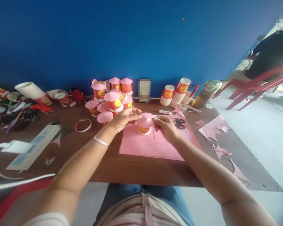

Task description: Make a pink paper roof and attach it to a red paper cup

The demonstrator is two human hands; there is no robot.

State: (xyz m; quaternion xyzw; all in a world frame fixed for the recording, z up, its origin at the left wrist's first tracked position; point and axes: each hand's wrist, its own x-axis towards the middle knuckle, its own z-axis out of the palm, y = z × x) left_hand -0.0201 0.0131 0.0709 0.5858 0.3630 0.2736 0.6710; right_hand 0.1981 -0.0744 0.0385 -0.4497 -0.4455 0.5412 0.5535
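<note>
While both hands met at one piece, the brown table (103, 171) carried the following, listed by position from the pink paper (134, 147). One red-and-white cup (143, 130) with a yellow emblem, upright over the paper's far left part; whether its base touched could not be told. One pink cone cap (146, 119), over the cup's top. One left hand (122, 121), thumb and fingertips holding the cap's left rim; silvery bracelet (101, 141) at the wrist. One right hand (166, 126), thumb and forefinger pinching the cap's right rim. One pair of black-handled scissors (179, 123), on the paper's far right part. One glue stick (165, 112), at the paper's far edge. Several cone-topped cups (113, 101), grouped, beyond the paper's far left corner. One ring of tape (76, 126), left of the paper. One white power strip (29, 160), farther left. Two open-topped cylinders (168, 95), beyond the paper's far edge. Assorted pink offcuts (219, 150), right of the paper.
</note>
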